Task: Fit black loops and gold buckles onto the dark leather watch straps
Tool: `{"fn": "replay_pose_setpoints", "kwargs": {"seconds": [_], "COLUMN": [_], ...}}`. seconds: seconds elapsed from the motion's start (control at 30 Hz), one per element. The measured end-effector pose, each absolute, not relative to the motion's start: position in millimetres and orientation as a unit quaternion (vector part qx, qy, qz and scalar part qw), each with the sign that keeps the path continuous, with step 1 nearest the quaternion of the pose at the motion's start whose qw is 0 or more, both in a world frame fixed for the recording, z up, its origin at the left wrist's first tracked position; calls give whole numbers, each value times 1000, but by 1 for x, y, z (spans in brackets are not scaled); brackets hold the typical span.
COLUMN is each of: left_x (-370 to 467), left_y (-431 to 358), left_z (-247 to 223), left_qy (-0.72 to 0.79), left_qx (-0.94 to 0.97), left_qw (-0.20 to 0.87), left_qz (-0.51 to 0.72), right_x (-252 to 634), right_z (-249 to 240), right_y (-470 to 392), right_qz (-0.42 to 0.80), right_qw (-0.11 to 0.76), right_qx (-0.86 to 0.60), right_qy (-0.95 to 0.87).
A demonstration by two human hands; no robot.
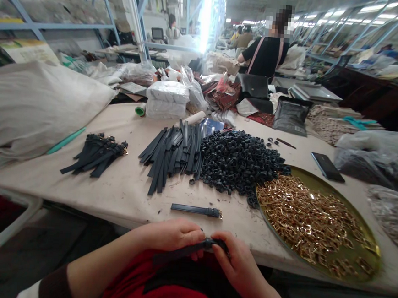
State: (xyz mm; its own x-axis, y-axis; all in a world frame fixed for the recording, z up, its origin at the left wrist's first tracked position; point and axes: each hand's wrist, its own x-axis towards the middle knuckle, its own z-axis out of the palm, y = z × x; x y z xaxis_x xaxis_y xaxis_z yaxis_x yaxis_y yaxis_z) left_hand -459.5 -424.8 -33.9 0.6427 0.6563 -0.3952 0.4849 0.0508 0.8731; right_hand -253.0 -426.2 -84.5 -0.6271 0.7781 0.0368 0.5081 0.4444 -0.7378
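Just off the table's front edge, my left hand (178,235) and my right hand (234,253) grip one dark leather strap (180,254) between them. The left fingers close around its middle; the right thumb and fingers pinch its end near a small loop. Most of that end is hidden in the right hand. Beyond my hands lies a strap with a gold buckle (197,210), flat on the table. Further back are a heap of plain straps (173,154) and a large pile of small black loops (239,161). Gold buckles (307,217) fill much of a round tray (372,243) at right.
Several buckled straps (97,154) lie bunched at left. A phone (327,167) rests at the right, beside plastic bags (370,158). Wrapped white packs (167,99) and leather pieces line the table's back. A person (266,55) stands beyond, facing away.
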Motion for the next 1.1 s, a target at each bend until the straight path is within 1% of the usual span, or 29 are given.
{"fn": "replay_pose_setpoints", "kwargs": {"seconds": [0.03, 0.17, 0.27, 0.37, 0.43, 0.53, 0.6, 0.67, 0.77, 0.87, 0.97, 1.1], "left_x": [-461, -458, -450, -444, -445, -451, -458, -465, -476, -486, -492, -492], "left_y": [-423, -425, -429, -428, -421, -405, -394, -385, -369, -340, -303, -275], "left_z": [-32, -38, -44, -42, -41, -49, -61, -73, -81, -74, -69, -74], "left_qy": [410, 463, 482, 486, 494, 544, 587, 614, 647, 692, 735, 763], "left_qx": [684, 730, 740, 763, 777, 778, 766, 756, 741, 707, 662, 628], "left_qw": [599, 499, 465, 418, 381, 300, 238, 187, 128, 67, 36, 31], "left_qz": [65, 56, 67, 81, 90, 88, 106, 128, 126, 132, 142, 150], "right_x": [-253, -254, -256, -261, -267, -282, -293, -301, -305, -303, -301, -300], "right_z": [-83, -84, -86, -85, -85, -87, -93, -102, -118, -129, -132, -129], "right_y": [-424, -423, -425, -424, -417, -393, -375, -359, -351, -357, -362, -363], "right_qz": [349, 327, 336, 362, 358, 291, 227, 196, 218, 221, 202, 196], "right_qw": [181, 160, 162, 187, 214, 245, 257, 270, 283, 285, 288, 301], "right_qx": [-391, -393, -391, -370, -371, -401, -416, -416, -402, -400, -399, -398], "right_qy": [-832, -844, -842, -835, -830, -833, -842, -846, -843, -843, -847, -844]}}
